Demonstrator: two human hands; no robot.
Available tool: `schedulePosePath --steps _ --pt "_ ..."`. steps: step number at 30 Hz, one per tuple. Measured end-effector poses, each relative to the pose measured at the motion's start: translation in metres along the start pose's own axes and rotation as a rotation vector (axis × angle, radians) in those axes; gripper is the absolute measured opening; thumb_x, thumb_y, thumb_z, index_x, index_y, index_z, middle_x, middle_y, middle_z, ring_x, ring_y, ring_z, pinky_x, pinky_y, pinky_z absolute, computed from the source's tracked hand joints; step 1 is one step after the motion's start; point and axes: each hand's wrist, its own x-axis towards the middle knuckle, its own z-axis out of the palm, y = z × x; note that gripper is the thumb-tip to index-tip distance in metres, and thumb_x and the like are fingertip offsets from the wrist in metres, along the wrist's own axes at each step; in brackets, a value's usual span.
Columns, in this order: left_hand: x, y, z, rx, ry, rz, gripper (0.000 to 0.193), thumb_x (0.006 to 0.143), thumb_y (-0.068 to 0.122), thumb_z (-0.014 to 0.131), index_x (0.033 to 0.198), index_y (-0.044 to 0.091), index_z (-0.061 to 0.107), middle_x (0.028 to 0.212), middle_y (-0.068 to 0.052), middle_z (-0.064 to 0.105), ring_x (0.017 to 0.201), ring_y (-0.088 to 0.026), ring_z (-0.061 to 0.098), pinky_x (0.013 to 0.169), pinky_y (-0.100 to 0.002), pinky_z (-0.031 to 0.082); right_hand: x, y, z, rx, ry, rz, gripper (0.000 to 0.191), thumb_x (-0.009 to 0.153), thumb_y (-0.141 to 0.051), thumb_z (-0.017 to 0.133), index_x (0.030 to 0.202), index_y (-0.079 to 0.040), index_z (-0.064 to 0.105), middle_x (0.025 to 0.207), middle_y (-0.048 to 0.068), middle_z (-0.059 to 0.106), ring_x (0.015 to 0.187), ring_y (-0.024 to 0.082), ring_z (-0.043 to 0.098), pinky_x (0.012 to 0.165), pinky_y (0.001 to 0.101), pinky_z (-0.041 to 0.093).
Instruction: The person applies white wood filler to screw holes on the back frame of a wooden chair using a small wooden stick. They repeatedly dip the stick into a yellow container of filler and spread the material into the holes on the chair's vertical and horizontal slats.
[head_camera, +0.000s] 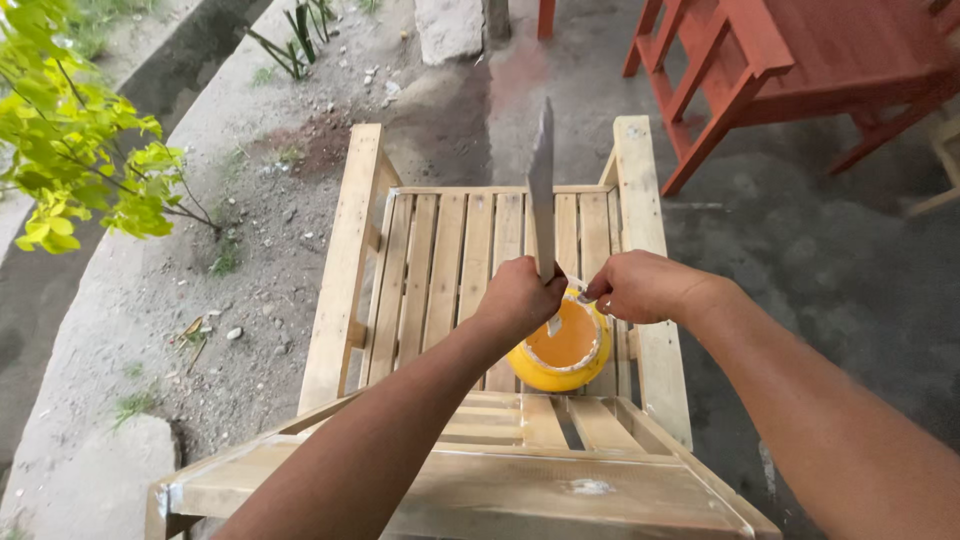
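Left hand: our left hand (518, 297) is fisted tight around the handle of a long grey steel machete (541, 190), blade pointing up and away from us, its lower end right at the fruit's rim.
Right hand: our right hand (640, 286) is curled, fingertips pinching the top edge of a round yellow coconut with its top cut open (560, 352), thumb side just beside the blade.
Coconut position: it sits on the slatted seat of a pale unpainted wooden chair (440, 260), towards the right armrest, directly under both hands.
Risk, fingers: we judge the main hazard is blade against pinching fingers; they are almost touching, so any slip of the edge goes into the right hand.
Risk, roll: round fruit on slats, held only at the rim; a hard push could tip or spin it off the seat.
Risk, spill: if liquid is inside, a tilt dumps it; we cannot tell the level.
Coconut look: bright yellow husk, pale whitish ring at the cut, orange-tinted hollow inside, upright.
Surroundings: red painted wooden chair (800, 70) well apart at top right; green leafy branch (70, 150) at left.
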Motion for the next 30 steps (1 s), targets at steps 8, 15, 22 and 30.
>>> schedulePosePath --steps 8,15,22,30 --pt "0.023 -0.056 0.031 -0.015 -0.149 0.009 0.019 0.092 0.022 0.069 0.103 0.008 0.076 0.094 -0.019 0.076 0.089 -0.035 0.074 0.078 -0.043 0.059 0.038 0.009 0.029 -0.025 -0.058 -0.056 0.038 0.096 -0.028 0.066 0.132 -0.019 0.07 0.124 0.007 0.075 0.114 0.026 0.069 0.1 0.0373 0.052" --pt "0.028 -0.089 0.056 0.037 -0.149 0.069 0.017 0.089 0.013 0.07 0.104 0.007 0.075 0.09 -0.018 0.075 0.082 -0.034 0.072 0.075 -0.042 0.057 0.055 0.02 0.053 -0.017 -0.022 -0.075 0.042 0.095 -0.015 0.059 0.135 -0.021 0.069 0.126 0.009 0.073 0.114 0.028 0.07 0.101 0.0376 0.054" --pt "0.038 -0.088 0.083 -0.117 -0.267 -0.035 0.025 0.091 0.005 0.062 0.113 0.008 0.073 0.094 -0.021 0.075 0.087 -0.037 0.072 0.074 -0.046 0.059 0.061 0.034 0.07 -0.003 -0.034 -0.033 0.04 0.096 -0.014 0.058 0.133 -0.022 0.07 0.126 0.009 0.074 0.115 0.026 0.07 0.101 0.0372 0.053" --pt "0.026 -0.083 0.085 0.271 -0.199 0.161 0.028 0.089 0.008 0.059 0.112 0.015 0.074 0.107 -0.018 0.073 0.1 -0.039 0.069 0.089 -0.046 0.055 0.05 0.024 0.072 0.064 -0.091 0.079 0.028 0.1 -0.018 0.055 0.121 -0.016 0.074 0.117 0.012 0.075 0.104 0.03 0.073 0.09 0.0421 0.058"
